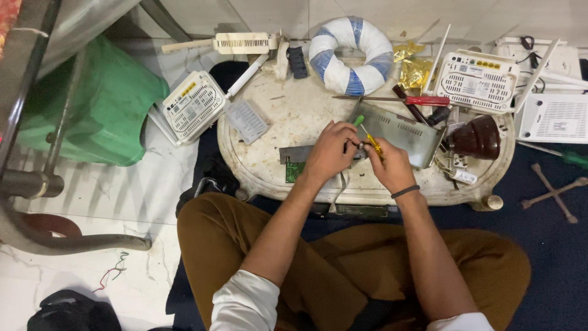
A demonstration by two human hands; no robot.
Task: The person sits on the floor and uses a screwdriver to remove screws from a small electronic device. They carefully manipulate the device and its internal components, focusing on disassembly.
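Green circuit board point(295, 169) and a grey metal casing point(398, 132) sit on the worn white tray point(269, 165) just past your knees; your left hand point(327, 153) is clenched down on the board, and your right hand point(387, 164) grips a small yellow-handled screwdriver point(371, 141) whose green cap points to eleven o'clock. If the tip slips off its screw it could gouge the board or jab your left fingers, since the hands nearly touch. The tip and screw are hidden, and farther out at twelve to two o'clock lie a red-handled screwdriver point(422, 100), a blue-and-white cable coil point(351, 55) and white routers point(478, 80), partly cut off.
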